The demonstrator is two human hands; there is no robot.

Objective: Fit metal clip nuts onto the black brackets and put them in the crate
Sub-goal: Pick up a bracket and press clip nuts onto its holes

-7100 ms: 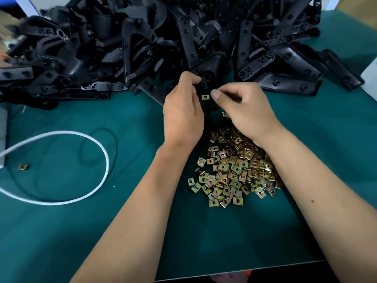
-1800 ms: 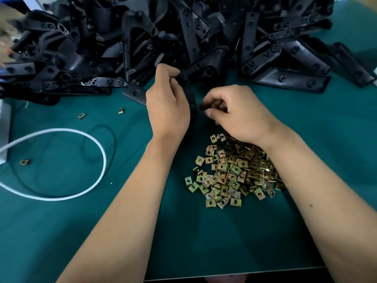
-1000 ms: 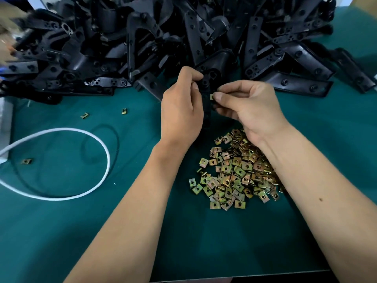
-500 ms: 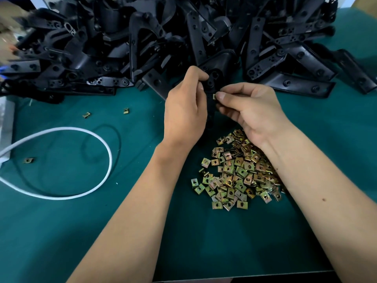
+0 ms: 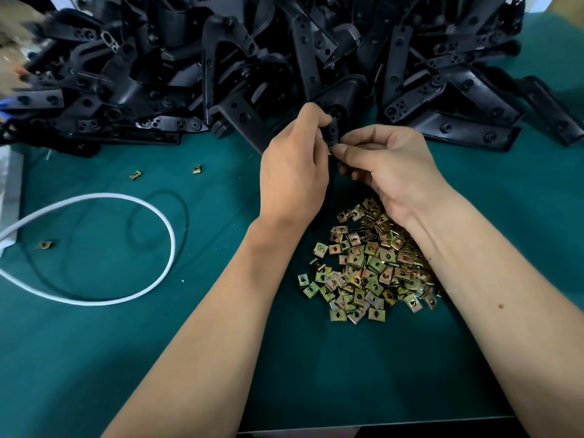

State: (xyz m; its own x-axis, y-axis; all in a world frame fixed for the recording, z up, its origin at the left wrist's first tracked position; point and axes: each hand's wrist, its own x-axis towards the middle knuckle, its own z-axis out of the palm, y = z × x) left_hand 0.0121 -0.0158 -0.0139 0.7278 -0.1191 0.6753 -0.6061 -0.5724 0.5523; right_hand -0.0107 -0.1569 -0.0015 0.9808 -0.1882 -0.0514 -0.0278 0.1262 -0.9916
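My left hand grips a small black bracket upright above the green mat, fingers curled round its top. My right hand pinches a metal clip nut against the bracket's edge between thumb and forefinger; only a sliver of the nut shows. A heap of brass-coloured clip nuts lies on the mat just under my right wrist. A big pile of black brackets fills the back of the table. No crate is in view.
A white cable loops over the left of the green mat. Three stray clip nuts lie at the left: one, another, a third. A grey box edge sits far left. The table's front edge is near.
Both hands have stayed together at the bracket; the right thumb and forefinger have pushed the clip nut closer onto the bracket's edge, so less of it shows. Earlier, the right hand fetched this nut.
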